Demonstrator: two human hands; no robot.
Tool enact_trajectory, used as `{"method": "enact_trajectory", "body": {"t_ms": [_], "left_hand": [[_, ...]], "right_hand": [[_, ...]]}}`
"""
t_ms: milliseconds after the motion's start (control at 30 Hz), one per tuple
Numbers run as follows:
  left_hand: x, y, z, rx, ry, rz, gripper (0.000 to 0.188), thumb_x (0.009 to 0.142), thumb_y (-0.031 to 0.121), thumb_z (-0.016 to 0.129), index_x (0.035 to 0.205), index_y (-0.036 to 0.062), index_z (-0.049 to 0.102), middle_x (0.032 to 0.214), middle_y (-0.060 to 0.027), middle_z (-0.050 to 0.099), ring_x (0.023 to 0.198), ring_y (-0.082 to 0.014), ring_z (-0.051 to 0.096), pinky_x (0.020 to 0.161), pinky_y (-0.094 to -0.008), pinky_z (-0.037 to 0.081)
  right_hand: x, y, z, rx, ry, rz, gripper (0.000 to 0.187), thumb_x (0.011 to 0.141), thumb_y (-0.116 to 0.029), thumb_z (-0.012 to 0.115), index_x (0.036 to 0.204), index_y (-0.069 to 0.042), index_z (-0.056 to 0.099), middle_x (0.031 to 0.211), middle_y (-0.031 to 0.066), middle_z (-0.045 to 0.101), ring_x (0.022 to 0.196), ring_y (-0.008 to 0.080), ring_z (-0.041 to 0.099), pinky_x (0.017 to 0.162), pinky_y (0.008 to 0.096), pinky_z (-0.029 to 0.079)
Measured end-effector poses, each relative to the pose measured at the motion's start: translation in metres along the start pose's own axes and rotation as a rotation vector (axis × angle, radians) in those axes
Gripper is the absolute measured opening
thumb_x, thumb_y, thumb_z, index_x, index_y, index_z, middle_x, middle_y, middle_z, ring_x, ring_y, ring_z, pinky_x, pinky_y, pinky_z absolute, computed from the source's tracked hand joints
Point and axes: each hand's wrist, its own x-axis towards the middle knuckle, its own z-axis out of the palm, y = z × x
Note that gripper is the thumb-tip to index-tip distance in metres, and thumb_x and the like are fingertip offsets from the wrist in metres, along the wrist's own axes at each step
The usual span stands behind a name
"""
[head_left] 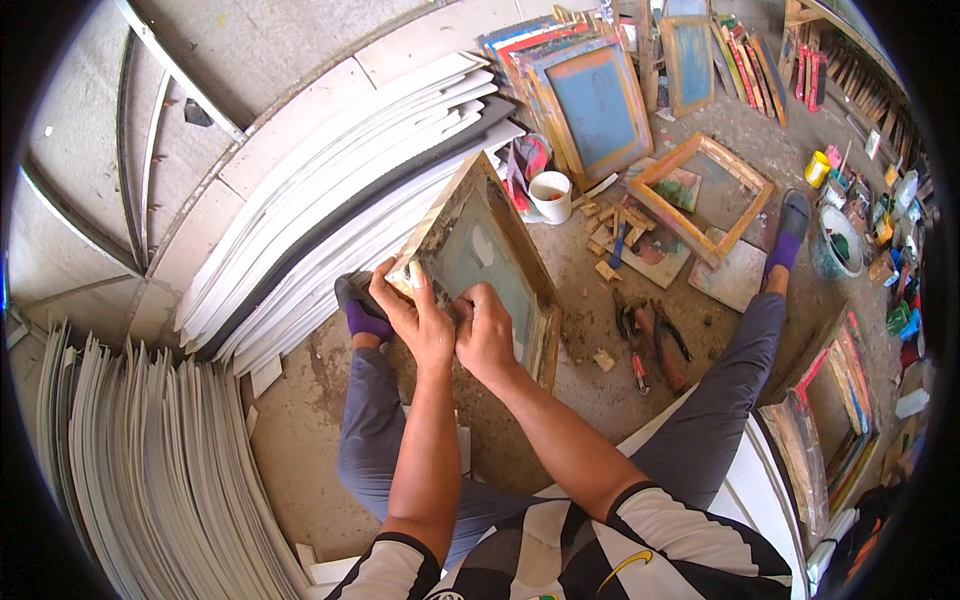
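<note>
A wooden screen-printing frame [500,275] with grey-green mesh stands tilted between my legs. Its wood is stained and worn. My left hand [418,318] grips the near left corner, with thumb and fingers on the pale wood there. Close beside it, my right hand [486,328] is closed in front of the mesh. Whatever its fingers pinch is hidden behind the knuckles. On the floor to the right of the frame lie a hammer [664,348], pliers with red handles [638,366] and another dark-handled hand tool [674,330].
Stacks of white sheets [340,190] lie to the left, with more sheets [160,450] standing nearer. Ahead are a white bucket [550,196], wood scraps [612,238], a bare wooden frame [735,235] and leaning screens [590,105]. Paint containers [836,245] crowd the right.
</note>
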Motion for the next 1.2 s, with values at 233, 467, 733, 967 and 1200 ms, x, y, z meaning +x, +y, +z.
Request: {"method": "enact_trajectory", "body": {"t_ms": [233, 467, 733, 967, 1200], "left_hand": [[0.0, 0.0, -0.003, 0.062, 0.034, -0.033, 0.039, 0.104, 0.021, 0.05, 0.135, 0.0, 0.043, 0.114, -0.0073, 0.047, 0.094, -0.0136, 0.045, 0.085, -0.0283, 0.04], [-0.001, -0.01, -0.004, 0.083, 0.027, 0.098, 0.038, 0.104, 0.021, 0.048, 0.135, -0.0008, 0.043, 0.117, -0.0089, 0.048, 0.097, -0.0149, 0.046, 0.089, -0.0288, 0.039], [-0.006, -0.008, -0.003, 0.033, 0.002, 0.036, 0.04, 0.102, 0.018, 0.055, 0.134, -0.0012, 0.042, 0.116, -0.0101, 0.052, 0.096, -0.0141, 0.05, 0.085, -0.0284, 0.043], [-0.007, 0.003, 0.0, 0.037, -0.009, 0.082, 0.043, 0.103, 0.023, 0.057, 0.133, -0.0024, 0.043, 0.115, -0.009, 0.049, 0.094, -0.0145, 0.048, 0.084, -0.0289, 0.041], [-0.003, 0.001, -0.007, 0.064, -0.028, 0.005, 0.039, 0.104, 0.023, 0.053, 0.133, -0.0015, 0.045, 0.117, -0.0094, 0.049, 0.095, -0.0141, 0.048, 0.084, -0.0286, 0.041]], "right_hand": [[-0.002, 0.005, 0.013, 0.098, 0.051, 0.192, 0.007, 0.09, 0.002, 0.058, 0.09, 0.001, 0.051, 0.085, 0.0213, 0.06, 0.077, 0.0404, 0.06, 0.067, 0.0443, 0.048], [-0.016, 0.003, 0.002, 0.285, 0.05, 0.147, 0.008, 0.092, -0.001, 0.061, 0.1, 0.0, 0.059, 0.086, 0.0158, 0.062, 0.08, 0.0326, 0.063, 0.072, 0.0397, 0.05], [-0.006, -0.006, -0.002, 0.156, 0.147, -0.038, 0.009, 0.083, 0.006, 0.063, 0.087, 0.0, 0.06, 0.08, 0.015, 0.063, 0.073, 0.0329, 0.064, 0.063, 0.0401, 0.05], [0.001, -0.005, 0.006, 0.191, 0.145, 0.183, 0.008, 0.092, 0.003, 0.058, 0.084, 0.002, 0.058, 0.073, 0.0109, 0.061, 0.069, 0.0172, 0.058, 0.065, 0.0333, 0.048], [0.0, 0.008, 0.018, 0.293, 0.084, 0.387, 0.012, 0.096, -0.007, 0.059, 0.087, 0.001, 0.058, 0.078, 0.0181, 0.063, 0.073, 0.0298, 0.064, 0.067, 0.0389, 0.048]]}}
